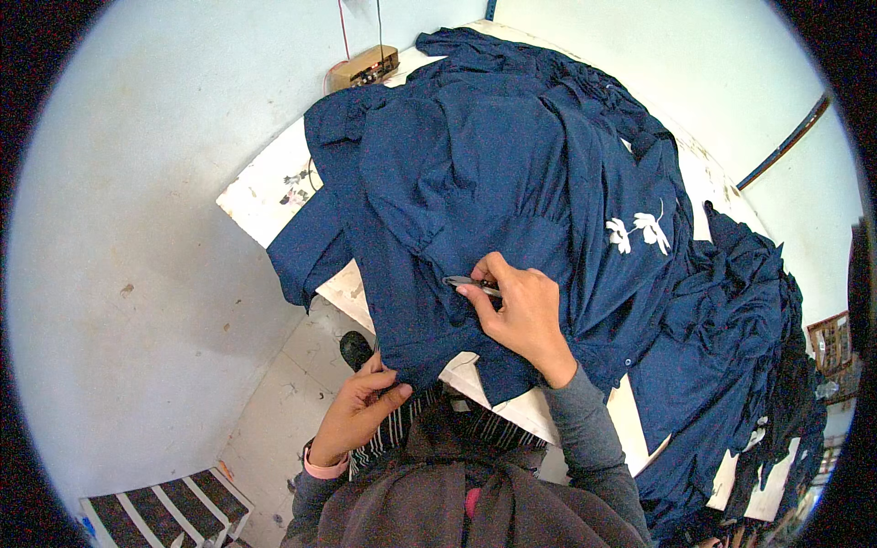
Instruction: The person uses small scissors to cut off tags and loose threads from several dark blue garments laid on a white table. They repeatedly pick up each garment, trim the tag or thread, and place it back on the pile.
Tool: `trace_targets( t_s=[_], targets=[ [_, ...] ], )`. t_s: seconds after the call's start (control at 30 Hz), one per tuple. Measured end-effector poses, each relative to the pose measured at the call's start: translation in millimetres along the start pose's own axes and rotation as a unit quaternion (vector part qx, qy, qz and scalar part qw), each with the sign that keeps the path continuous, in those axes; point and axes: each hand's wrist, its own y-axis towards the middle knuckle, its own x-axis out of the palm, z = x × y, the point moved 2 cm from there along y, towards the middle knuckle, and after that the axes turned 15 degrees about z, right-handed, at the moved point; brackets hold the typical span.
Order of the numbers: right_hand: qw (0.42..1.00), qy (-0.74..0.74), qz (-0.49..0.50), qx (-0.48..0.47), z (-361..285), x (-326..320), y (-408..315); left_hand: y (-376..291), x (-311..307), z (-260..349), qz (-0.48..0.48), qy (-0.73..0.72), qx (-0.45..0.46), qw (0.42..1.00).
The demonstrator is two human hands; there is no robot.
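Note:
A navy blue garment (pixel 473 178) with gathered seams and white flower motifs (pixel 640 234) lies spread before me, its near edge hanging over the table's front. My left hand (pixel 363 407) pinches the lower left corner of this garment between thumb and fingers. In my right hand (pixel 524 308) is a small metal tool (pixel 466 281), probably thread snips; my palm and fingers hide most of it. Its rounded end points left, just over the cloth. A small button (pixel 628 362) shows on the fabric to the right of my right wrist.
Under the cloth is a white table (pixel 264 195) with worn, stained patches. More navy garments (pixel 726 308) are heaped on the right. An electrical socket box (pixel 363 67) with wires stands at the back left, by the wall (pixel 137 205). A striped rack or crate (pixel 168 510) sits on the floor.

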Motion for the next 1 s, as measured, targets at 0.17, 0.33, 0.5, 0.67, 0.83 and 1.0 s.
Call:
trace_targets(
  t_s=[0.17,0.33,0.5,0.67,0.83,1.0],
  targets=[
    [1.000,0.000,0.023,0.022,-1.0,-3.3,-1.8,1.0,-0.8,-4.7,-0.002,0.002,0.002,1.000],
    [0.982,0.065,0.121,0.131,12.4,-21.8,-14.9,0.2,-6.6,3.8,0.037,-0.030,-0.058,0.997],
    [0.953,0.103,0.164,0.233,38.8,-65.8,-50.5,30.7,-48.8,-13.2,0.225,0.006,-0.006,0.974],
    [0.914,0.122,0.212,0.323,76.0,-113.6,-106.4,67.0,-58.2,-8.4,0.212,0.015,0.108,0.971],
    [0.880,0.099,0.261,0.384,93.1,-147.9,-151.8,91.3,-78.5,-24.2,0.291,0.097,0.163,0.938],
    [0.899,0.081,0.140,0.407,88.6,-142.0,-176.6,127.7,-102.0,-40.4,0.351,0.208,0.241,0.881]
  ],
)
